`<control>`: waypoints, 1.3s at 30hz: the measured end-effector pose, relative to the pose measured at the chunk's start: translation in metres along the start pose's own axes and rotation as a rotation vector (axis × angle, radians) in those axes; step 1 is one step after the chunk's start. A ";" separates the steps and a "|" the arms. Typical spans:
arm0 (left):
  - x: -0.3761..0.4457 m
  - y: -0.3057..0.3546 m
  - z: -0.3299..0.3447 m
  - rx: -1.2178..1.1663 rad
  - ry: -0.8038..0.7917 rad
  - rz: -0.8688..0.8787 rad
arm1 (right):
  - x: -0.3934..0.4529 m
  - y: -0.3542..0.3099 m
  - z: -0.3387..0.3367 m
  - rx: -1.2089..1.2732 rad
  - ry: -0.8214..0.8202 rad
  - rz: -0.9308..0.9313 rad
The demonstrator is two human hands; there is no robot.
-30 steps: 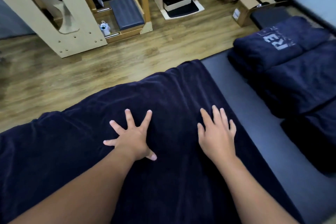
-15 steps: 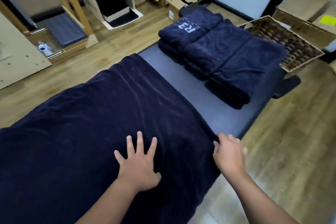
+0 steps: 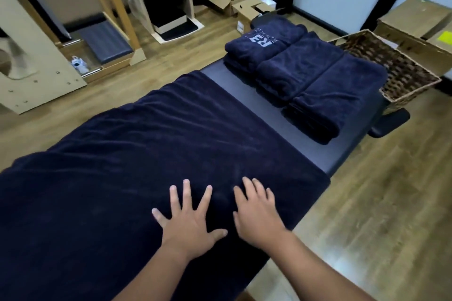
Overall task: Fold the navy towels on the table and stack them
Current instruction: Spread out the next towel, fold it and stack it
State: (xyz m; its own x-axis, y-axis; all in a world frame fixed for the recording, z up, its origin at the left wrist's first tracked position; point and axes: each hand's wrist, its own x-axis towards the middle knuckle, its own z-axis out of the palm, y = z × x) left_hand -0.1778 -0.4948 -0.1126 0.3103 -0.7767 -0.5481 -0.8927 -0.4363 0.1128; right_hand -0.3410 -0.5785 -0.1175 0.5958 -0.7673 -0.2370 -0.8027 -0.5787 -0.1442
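Navy towel [image 3: 151, 154], large, plush, spread flat over the near part of the dark padded bench [image 3: 288, 129]; its near edge hangs over the bench side toward the person.

Left hand [image 3: 189, 222]: palm down on the towel, fingers straight and splayed wide, thumb out to the right. Grips nothing, rests flat on the cloth.

Right hand [image 3: 256, 212]: just beside the left, palm down on the same towel, fingers straight and held closer together, pointing away from the person. Also flat, holding nothing. Both hands lie near the towel's right end and close to its near edge. Thumb of the left hand sits very near the heel of the right; cannot tell whether they touch.

Towel surface around the hands: mostly smooth, faint ripples running across the middle. Right end of the towel makes a straight line across the bench; bare bench top shows beyond it.

Farther along the bench: folded navy towels [image 3: 310, 80] in three low piles set side by side in a row, touching one another. The far pile carries pale printed lettering [image 3: 260, 40] on top, too blurred to read in full.

Off the far end of the bench: brown wicker basket [image 3: 401, 73], rectangular, tilted in the view, beside a large cardboard box [image 3: 415, 22]. Wooden plank floor [image 3: 367, 203] all around. Across the floor: open cardboard boxes [image 3: 234, 5], pale wooden frames [image 3: 115, 7].
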 end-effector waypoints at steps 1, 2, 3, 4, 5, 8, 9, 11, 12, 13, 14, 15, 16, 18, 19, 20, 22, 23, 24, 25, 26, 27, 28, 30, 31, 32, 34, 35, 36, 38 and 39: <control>-0.009 -0.007 0.005 -0.003 0.022 0.000 | -0.001 -0.018 0.001 0.021 -0.047 -0.057; -0.018 -0.015 0.011 -0.013 0.042 -0.016 | -0.004 -0.033 0.001 0.042 -0.115 -0.109; -0.030 -0.026 0.018 -0.035 0.065 -0.054 | -0.006 -0.049 0.000 0.051 -0.172 -0.181; -0.041 -0.036 0.023 -0.057 0.084 -0.084 | -0.008 -0.063 -0.001 0.048 -0.208 -0.243; -0.054 -0.050 0.028 -0.082 0.095 -0.116 | -0.010 -0.078 -0.001 0.037 -0.231 -0.302; -0.090 -0.088 0.046 -0.154 0.121 -0.230 | -0.008 -0.115 0.000 0.007 -0.288 -0.413; -0.102 -0.099 0.052 -0.188 0.131 -0.287 | -0.007 -0.127 0.001 -0.011 -0.303 -0.457; -0.128 -0.117 0.063 -0.255 0.144 -0.399 | -0.009 -0.154 0.005 -0.050 -0.324 -0.550; -0.138 -0.122 0.069 -0.279 0.149 -0.430 | -0.011 -0.164 0.006 -0.068 -0.336 -0.588; -0.151 -0.128 0.077 -0.316 0.160 -0.472 | -0.016 -0.176 0.009 -0.097 -0.354 -0.638; -0.162 -0.133 0.085 -0.342 0.176 -0.508 | -0.020 -0.187 0.012 -0.131 -0.365 -0.680; -0.175 -0.140 0.099 -0.355 0.193 -0.544 | -0.026 -0.198 0.015 -0.163 -0.376 -0.714; -0.187 -0.146 0.110 -0.350 0.231 -0.570 | -0.031 -0.204 0.017 -0.185 -0.383 -0.728; -0.215 -0.158 0.130 -0.381 0.308 -0.661 | -0.042 -0.215 0.022 -0.227 -0.398 -0.752; -0.228 -0.163 0.138 -0.394 0.322 -0.748 | -0.047 -0.219 0.025 -0.245 -0.395 -0.773; -0.242 -0.168 0.145 -0.422 0.296 -0.851 | -0.052 -0.224 0.028 -0.260 -0.397 -0.797; -0.263 -0.178 0.155 -0.536 0.202 -1.073 | -0.062 -0.232 0.034 -0.277 -0.410 -0.843; -0.275 -0.185 0.160 -0.617 0.166 -1.178 | -0.068 -0.240 0.037 -0.291 -0.415 -0.885; -0.286 -0.192 0.164 -0.690 0.144 -1.256 | -0.074 -0.246 0.039 -0.312 -0.420 -0.929; -0.298 -0.199 0.172 -0.735 0.146 -1.318 | -0.081 -0.252 0.042 -0.332 -0.426 -0.968; -0.308 -0.207 0.178 -0.759 0.154 -1.371 | -0.089 -0.259 0.044 -0.347 -0.427 -0.997; -0.315 -0.215 0.185 -0.768 0.172 -1.400 | -0.095 -0.264 0.046 -0.358 -0.426 -1.014; -0.322 -0.222 0.189 -0.752 0.204 -1.421 | -0.104 -0.270 0.049 -0.370 -0.426 -1.026; -0.331 -0.234 0.190 -0.676 0.280 -1.439 | -0.116 -0.281 0.055 -0.390 -0.427 -1.029; -0.334 -0.239 0.189 -0.662 0.294 -1.422 | -0.121 -0.285 0.057 -0.402 -0.426 -1.026; -0.334 -0.243 0.186 -0.664 0.302 -1.392 | -0.125 -0.290 0.059 -0.410 -0.423 -1.020; -0.340 -0.252 0.178 -0.698 0.315 -1.330 | -0.132 -0.301 0.063 -0.428 -0.415 -0.997; -0.345 -0.258 0.180 -0.758 0.346 -1.313 | -0.135 -0.306 0.064 -0.437 -0.417 -0.980; -0.350 -0.265 0.184 -0.858 0.400 -1.301 | -0.137 -0.311 0.064 -0.438 -0.420 -0.960; -0.371 -0.277 0.200 -1.117 0.548 -1.273 | -0.143 -0.319 0.063 -0.407 -0.411 -0.945; -0.384 -0.282 0.212 -1.226 0.626 -1.265 | -0.147 -0.322 0.063 -0.385 -0.394 -0.959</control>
State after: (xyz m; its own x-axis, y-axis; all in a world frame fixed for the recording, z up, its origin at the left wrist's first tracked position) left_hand -0.1146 0.0224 -0.1098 0.8294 0.3178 -0.4594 0.5462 -0.6342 0.5473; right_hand -0.1712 -0.2621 -0.0965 0.8613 0.1479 -0.4861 0.0905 -0.9861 -0.1396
